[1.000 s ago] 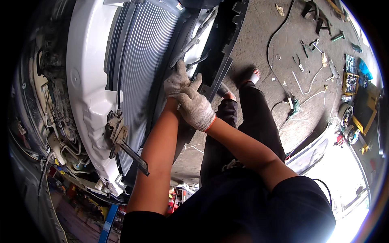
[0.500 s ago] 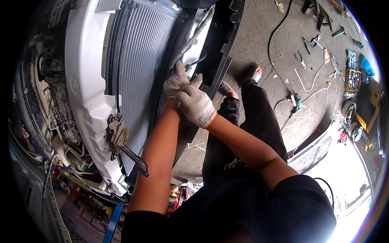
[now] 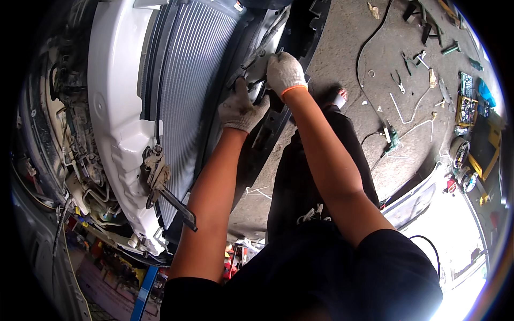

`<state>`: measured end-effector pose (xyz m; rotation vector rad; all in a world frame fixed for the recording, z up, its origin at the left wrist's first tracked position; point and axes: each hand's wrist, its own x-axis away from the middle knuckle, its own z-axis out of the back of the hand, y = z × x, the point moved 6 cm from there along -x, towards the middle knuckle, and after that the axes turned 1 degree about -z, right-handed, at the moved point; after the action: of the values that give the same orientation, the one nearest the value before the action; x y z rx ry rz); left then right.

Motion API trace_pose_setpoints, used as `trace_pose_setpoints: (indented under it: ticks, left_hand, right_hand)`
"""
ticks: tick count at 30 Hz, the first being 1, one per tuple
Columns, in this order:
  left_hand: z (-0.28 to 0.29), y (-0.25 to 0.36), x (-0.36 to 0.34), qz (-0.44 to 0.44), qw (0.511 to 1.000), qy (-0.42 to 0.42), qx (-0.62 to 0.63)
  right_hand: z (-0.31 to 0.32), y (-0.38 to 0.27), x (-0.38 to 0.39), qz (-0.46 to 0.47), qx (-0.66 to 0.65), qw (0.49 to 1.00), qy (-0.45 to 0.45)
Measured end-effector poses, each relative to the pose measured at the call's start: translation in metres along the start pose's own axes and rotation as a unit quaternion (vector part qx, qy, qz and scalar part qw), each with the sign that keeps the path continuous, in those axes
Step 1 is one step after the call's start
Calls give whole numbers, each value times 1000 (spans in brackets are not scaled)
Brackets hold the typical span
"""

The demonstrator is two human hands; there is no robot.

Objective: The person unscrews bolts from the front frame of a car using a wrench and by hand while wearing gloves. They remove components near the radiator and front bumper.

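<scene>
A: What has changed?
B: The right hand (image 3: pixel 285 72) no longer lies across the left hand (image 3: pixel 242 111); it now sits between 1 and 2 o'clock from it, by the black trim (image 3: pixel 279 120). My reading: each hand now works its own spot.
A: Hand states?
B: Right: fingers curled; cannot tell on what. Left: thumb spread toward 2 o'clock, fingers partly hidden; cannot tell whether it grips.
A: The pipe (image 3: pixel 272 33)?
B: At 1 o'clock from the left hand: slim, dull grey, slightly bent.
A: Textures?
B: Gloves (image 3: pixel 284 67) knitted, off-white. Radiator (image 3: pixel 195 53), 11 o'clock: finely ribbed. White beam (image 3: pixel 112 96), 9 o'clock: smooth, moulded.
</scene>
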<state>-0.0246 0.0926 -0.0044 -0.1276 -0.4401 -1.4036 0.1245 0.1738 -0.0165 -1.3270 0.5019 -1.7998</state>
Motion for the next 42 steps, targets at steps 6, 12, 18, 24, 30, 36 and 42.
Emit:
trace_pose_setpoints:
  ticks: [6, 12, 18, 24, 30, 36, 42]
  left_hand:
    - [6, 1, 6, -45, 998, 50, 14]
    - [-27, -22, -3, -13, 998, 27, -60]
    - [-19, -21, 6, -107, 978, 162, -77]
    - [1, -7, 8, -47, 997, 46, 48]
    - [2, -1, 1, 22, 1000, -15, 2]
    - [-1, -4, 3, -47, 997, 35, 52]
    - [6, -3, 3, -8, 998, -27, 49]
  right_hand:
    - [16, -9, 48, 123, 62, 987, 84]
    - [-4, -9, 121, 237, 26, 971, 29]
    - [-17, -12, 143, 354, 5, 935, 9]
    - [5, 15, 69, 119, -159, 980, 0]
    - [7, -1, 19, 51, 56, 994, 77]
    - [14, 17, 61, 114, -72, 979, 155]
    - [6, -8, 29, 57, 108, 990, 68]
